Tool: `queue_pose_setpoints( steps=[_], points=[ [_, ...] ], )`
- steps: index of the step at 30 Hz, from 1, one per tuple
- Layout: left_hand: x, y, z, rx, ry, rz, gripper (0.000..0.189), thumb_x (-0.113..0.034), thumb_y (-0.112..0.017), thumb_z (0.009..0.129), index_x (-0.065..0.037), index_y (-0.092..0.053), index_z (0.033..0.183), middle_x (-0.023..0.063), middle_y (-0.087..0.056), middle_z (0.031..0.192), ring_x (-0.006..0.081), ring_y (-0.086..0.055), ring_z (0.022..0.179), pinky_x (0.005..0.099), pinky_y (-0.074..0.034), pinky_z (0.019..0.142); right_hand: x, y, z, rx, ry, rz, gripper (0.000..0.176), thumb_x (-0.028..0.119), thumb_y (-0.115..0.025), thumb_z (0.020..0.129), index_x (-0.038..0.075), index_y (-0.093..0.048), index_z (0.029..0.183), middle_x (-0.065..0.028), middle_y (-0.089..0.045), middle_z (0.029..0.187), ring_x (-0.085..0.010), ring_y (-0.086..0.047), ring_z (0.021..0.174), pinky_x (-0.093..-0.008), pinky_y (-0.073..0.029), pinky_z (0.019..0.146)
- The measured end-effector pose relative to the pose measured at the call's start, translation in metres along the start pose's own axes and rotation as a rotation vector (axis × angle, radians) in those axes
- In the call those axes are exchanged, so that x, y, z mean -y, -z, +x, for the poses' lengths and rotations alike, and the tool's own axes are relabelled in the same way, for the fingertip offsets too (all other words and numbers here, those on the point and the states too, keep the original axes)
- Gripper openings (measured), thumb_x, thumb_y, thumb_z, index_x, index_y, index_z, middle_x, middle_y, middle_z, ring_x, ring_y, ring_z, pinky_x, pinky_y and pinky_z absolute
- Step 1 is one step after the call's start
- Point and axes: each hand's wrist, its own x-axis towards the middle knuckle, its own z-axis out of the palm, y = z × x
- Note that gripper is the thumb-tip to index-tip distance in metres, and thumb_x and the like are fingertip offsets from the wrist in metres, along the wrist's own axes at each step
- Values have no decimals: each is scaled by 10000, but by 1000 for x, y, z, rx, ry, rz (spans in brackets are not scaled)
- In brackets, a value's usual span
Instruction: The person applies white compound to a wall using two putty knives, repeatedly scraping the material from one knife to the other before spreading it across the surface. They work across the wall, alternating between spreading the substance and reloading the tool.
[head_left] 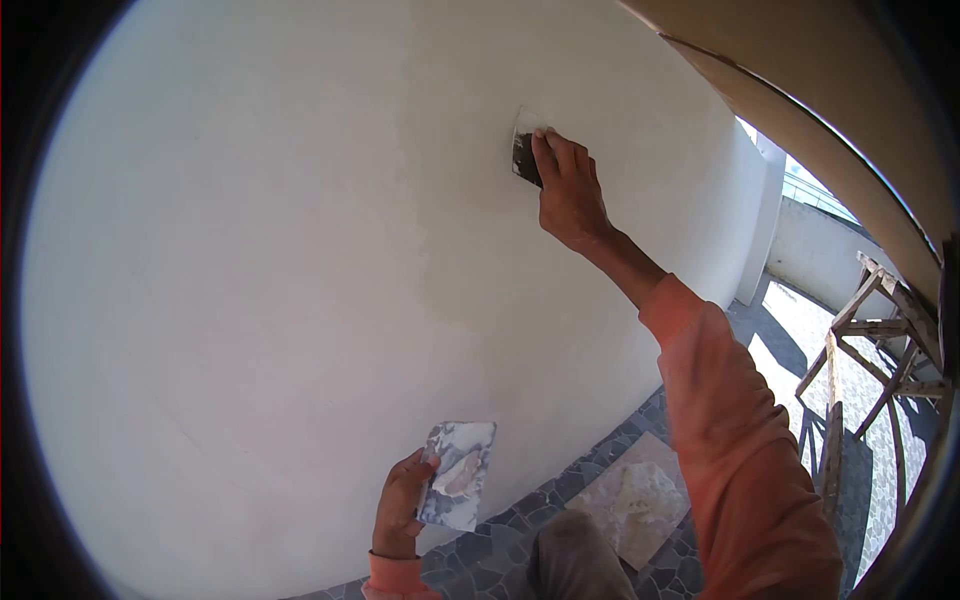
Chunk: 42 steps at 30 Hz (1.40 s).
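High on the pale wall (pixel 300 250), my right hand (pixel 572 190) grips a dark, flat putty knife (pixel 524 158) whose blade lies against the surface. Lower down, my left hand (pixel 402 500) holds a flat rectangular plate (pixel 470 440) smeared with white and grey putty. A lump of putty (pixel 461 476) sits on the middle of that plate. Around the right hand the wall has a darker, damp-looking band, with a lighter area to its left. Both sleeves are orange.
Below, a board (pixel 590 490) with a pile of pale material lies on the grey stone-patterned floor (pixel 500 548), beside my knee (pixel 575 560). A wooden trestle (pixel 880 330) stands at the right. A large brown curved edge (pixel 800 60) fills the upper right.
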Motion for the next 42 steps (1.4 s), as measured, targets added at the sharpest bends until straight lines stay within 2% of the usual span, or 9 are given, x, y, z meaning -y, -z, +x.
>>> queue_pose_setpoints(
  steps=[4, 7, 10, 17, 21, 26, 29, 35, 42],
  points=[
    [-4, -5, -2, -10, 11, -6, 391, -74, -525, 998, 125, -527, 1334, 178, -698, 1156, 251, -730, 973, 352, -606, 837, -14, 35, -9, 81, -6, 254, 733, -132, -468, 860, 109, -392, 1547, -106, -453, 1448, -325, -533, 1248, -438, -496, 993],
    [-2, 0, 0, -16, 5, 16, 387, -69, -519, 996, 125, -529, 1331, 181, -698, 1153, 252, -730, 972, 352, -606, 839, -41, 34, 14, 41, -550, 237, 354, -32, -455, 935, -53, -561, 1273, -258, -554, 1253, -376, -648, 1025, -455, -544, 862],
    [-4, -3, -2, 1, 3, 5, 384, -65, -517, 992, 126, -533, 1325, 184, -698, 1149, 252, -731, 964, 349, -607, 835, -51, 46, 44, 412, -970, 435, 418, -13, -513, 895, -111, -508, 1301, -291, -527, 1241, -386, -565, 1151, -484, -538, 872],
    [-2, -2, -1, 12, -4, -3, 417, -63, -511, 990, 141, -493, 1353, 211, -684, 1176, 273, -729, 982, 363, -609, 853, -7, 25, 8, 63, -146, 252, 437, -31, -541, 902, -52, -508, 1337, -189, -514, 1223, -384, -571, 1096, -484, -569, 907],
    [-3, -3, -2, 2, -9, -9, 417, -58, -515, 989, 144, -488, 1352, 217, -681, 1183, 279, -727, 989, 365, -609, 856, -29, 49, 15, 13, -99, 343, 341, 17, -504, 983, -19, -550, 1319, -190, -579, 1263, -345, -627, 1119, -432, -527, 935],
    [-2, -3, -2, 16, -8, -24, 396, -58, -525, 989, 133, -513, 1336, 197, -691, 1162, 262, -731, 964, 346, -608, 828, -73, 50, 66, 194, -731, 222, 218, 30, -494, 958, -46, -610, 1125, -256, -610, 1163, -408, -650, 1038, -472, -545, 835],
    [-1, -2, -1, 5, -14, -30, 394, -65, -525, 989, 128, -521, 1332, 192, -692, 1163, 254, -731, 962, 342, -606, 825, -67, 46, 76, 212, -755, 222, 246, 72, -501, 973, -67, -589, 1156, -262, -619, 1153, -446, -661, 999, -482, -536, 888],
    [-1, 2, 0, 38, -9, 18, 463, -65, -501, 980, 161, -443, 1379, 259, -657, 1239, 317, -716, 1052, 405, -604, 921, -38, 21, 33, 13, -208, 185, 507, -44, -520, 904, 32, -531, 1405, -160, -550, 1330, -342, -584, 1189, -443, -532, 957],
    [-1, 6, 2, 24, 3, 24, 449, -57, -491, 980, 159, -451, 1372, 251, -665, 1224, 314, -720, 1041, 401, -608, 912, -5, 31, -24, 128, 155, 310, 777, -170, -545, 792, 100, -449, 1514, -105, -485, 1427, -307, -542, 1242, -417, -512, 1024]
  ],
)
